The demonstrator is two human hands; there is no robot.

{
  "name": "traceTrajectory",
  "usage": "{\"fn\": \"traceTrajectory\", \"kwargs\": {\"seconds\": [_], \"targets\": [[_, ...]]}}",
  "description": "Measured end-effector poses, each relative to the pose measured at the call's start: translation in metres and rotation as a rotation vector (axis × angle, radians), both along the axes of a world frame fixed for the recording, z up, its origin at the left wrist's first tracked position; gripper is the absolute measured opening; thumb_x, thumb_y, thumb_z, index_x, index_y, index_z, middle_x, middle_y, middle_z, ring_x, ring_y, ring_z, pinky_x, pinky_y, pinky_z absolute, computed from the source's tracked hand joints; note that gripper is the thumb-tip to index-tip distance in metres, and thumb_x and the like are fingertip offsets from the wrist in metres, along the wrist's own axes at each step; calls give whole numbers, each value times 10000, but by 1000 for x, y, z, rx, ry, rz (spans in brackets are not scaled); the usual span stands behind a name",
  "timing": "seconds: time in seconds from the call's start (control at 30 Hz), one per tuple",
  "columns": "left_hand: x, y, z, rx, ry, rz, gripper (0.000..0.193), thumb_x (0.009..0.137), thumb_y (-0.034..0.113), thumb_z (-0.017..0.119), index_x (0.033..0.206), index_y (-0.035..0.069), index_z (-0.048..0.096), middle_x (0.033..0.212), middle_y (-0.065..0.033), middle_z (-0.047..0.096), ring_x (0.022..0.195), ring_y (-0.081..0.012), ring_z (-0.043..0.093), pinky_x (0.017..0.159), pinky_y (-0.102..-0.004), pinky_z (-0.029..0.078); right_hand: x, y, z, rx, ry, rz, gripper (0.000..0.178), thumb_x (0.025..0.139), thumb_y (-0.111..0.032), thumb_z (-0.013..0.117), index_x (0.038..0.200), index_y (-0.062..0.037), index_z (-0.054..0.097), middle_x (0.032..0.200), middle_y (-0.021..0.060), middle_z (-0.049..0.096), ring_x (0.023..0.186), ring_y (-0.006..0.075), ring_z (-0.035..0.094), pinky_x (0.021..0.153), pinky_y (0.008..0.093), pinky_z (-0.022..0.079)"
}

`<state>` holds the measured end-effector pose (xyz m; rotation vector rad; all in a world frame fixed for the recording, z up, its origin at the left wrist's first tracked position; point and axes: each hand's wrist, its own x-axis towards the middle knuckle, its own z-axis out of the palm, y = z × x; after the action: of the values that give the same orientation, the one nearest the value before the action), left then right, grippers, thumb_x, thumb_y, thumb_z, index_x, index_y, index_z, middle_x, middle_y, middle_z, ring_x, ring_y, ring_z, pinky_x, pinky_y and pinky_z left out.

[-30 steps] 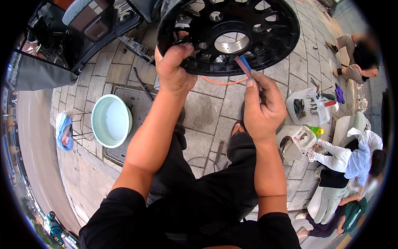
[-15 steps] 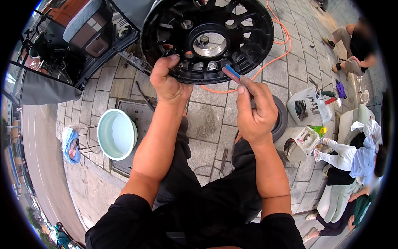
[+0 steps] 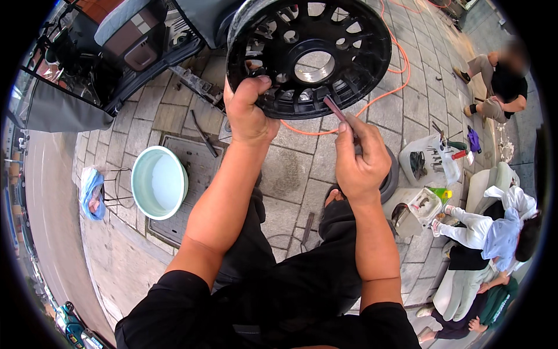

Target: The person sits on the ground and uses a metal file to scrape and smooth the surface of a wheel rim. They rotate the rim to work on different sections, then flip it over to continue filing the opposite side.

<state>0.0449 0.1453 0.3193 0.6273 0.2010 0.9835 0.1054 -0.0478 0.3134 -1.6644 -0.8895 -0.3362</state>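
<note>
A black spoked wheel rim point(image 3: 308, 96) hangs tilted in front of me, with a round hole at its centre. My left hand point(image 3: 251, 110) grips its lower left edge, thumb over the face and the other fingers mostly hidden behind. Between the thumb and fingers of my right hand point(image 3: 363, 157) is a thin, flat, reddish-brown strip point(image 3: 334, 109). The strip's far tip meets the rim's lower edge, near the spoke openings; whether it presses on the metal I cannot tell.
A pale green basin point(image 3: 158, 183) stands on the left beside a metal cover point(image 3: 192, 168). An orange hose point(image 3: 401, 81) curves behind the rim. Right are a white tub of tools point(image 3: 430, 163), another container point(image 3: 412, 212) and a dark tyre point(image 3: 390, 177). Several people sit farther right.
The rim and my left hand have shifted slightly right, the rim tilting a little. The strip has turned, its blue face no longer showing, and its tip now meets the rim's edge.
</note>
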Motion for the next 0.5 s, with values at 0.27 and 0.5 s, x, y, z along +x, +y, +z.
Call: {"fn": "traceTrajectory", "kwargs": {"seconds": [0.27,0.5], "targets": [[4,-5,-5,27,54,39,343,800,-11,575,1139,-2,627,1030,-103,664,944,-241,685,912,-388,586,-2,17,-10,-54,-245,16,238,869,59,796,1105,50,761,809,118,695,574,196,642,521,312,489],[2,-13,4,10,84,91,314,806,-9,597,1119,-6,619,966,-96,641,851,-211,664,798,-355,599,5,35,-12,-192,-461,9,286,840,79,768,1122,28,767,786,121,665,586,250,622,542,354,494]]}}
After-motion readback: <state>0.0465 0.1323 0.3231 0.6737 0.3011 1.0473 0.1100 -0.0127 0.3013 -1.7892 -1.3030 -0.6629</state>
